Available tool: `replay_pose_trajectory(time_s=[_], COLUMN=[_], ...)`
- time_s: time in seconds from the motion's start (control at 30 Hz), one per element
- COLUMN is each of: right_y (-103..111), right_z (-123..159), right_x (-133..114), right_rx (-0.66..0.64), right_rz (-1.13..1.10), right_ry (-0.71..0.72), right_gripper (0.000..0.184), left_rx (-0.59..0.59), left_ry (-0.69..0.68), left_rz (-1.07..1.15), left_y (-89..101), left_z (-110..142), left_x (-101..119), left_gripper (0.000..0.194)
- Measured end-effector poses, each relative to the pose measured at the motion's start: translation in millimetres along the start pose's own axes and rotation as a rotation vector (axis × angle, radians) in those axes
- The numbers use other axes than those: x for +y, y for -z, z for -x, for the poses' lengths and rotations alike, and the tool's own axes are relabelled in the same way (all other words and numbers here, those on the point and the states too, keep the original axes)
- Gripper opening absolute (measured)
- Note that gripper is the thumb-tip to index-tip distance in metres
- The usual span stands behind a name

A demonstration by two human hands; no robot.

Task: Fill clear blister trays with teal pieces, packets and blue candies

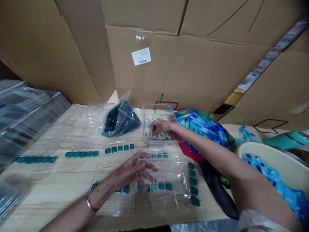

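My right hand point(160, 127) reaches into a clear plastic box point(144, 129) holding many small pale and multicoloured pieces point(161, 136). Its fingers are bent together among the pieces; what lies between the fingertips is hidden. My left hand point(135, 170) is spread at the left side of a clear plastic tray point(178, 167), its fingertips overlapping the tray, holding nothing I can make out. Short rows of teal square pieces point(164, 186) show in and through this tray. One more teal row point(193, 183) runs down the tray's right side.
A clear bag of dark teal pieces point(122, 118) stands behind the trays. Several clear trays with teal rows point(82, 154) spread leftward, near stacked plastic boxes point(31, 119). On the right are a blue patterned bundle point(200, 127) and a cream basin point(282, 161). Cardboard point(193, 71) walls the back.
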State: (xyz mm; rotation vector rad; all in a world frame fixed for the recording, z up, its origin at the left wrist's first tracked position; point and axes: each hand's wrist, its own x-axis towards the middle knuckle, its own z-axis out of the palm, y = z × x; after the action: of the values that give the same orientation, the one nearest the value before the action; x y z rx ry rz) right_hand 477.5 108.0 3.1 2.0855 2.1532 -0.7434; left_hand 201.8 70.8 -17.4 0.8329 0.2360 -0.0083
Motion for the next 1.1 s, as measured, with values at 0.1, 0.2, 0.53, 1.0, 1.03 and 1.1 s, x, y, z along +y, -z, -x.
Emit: replay_pose_trajectory(time_s=[0.1,0.2,0.53,1.0,1.03,1.1], right_y=[-6.0,-9.8,-16.8,-7.0,-9.9,-13.3], right_z=[0.8,3.2,1.5,5.5,4.4,3.6], right_x=[-1.8,-5.7,2.5,8.0,8.1,10.2], right_rx=[0.013,0.052,0.109,0.147,0.146,0.164], right_rz=[-0.030,-0.069,-0.236,0.041,0.045,0.008], right_ry=[-0.020,0.000,0.090,0.205,0.213,0.192], right_gripper=[0.027,0.024,0.011,0.015,0.017,0.018], left_rx=[0.005,0.010,0.024,0.102,0.102,0.095], left_ry=[0.007,0.015,0.040,0.063,0.061,0.051], left_rz=[0.011,0.020,0.037,0.009,0.008,0.014], left_y=[2.3,4.4,7.9,6.1,6.4,7.5], left_z=[-1.7,-3.3,-5.3,-7.2,-7.2,-7.3], left_x=[-1.6,-3.3,-3.6,-1.6,-1.9,-3.1], left_gripper=[0.030,0.030,0.031,0.032,0.032,0.032])
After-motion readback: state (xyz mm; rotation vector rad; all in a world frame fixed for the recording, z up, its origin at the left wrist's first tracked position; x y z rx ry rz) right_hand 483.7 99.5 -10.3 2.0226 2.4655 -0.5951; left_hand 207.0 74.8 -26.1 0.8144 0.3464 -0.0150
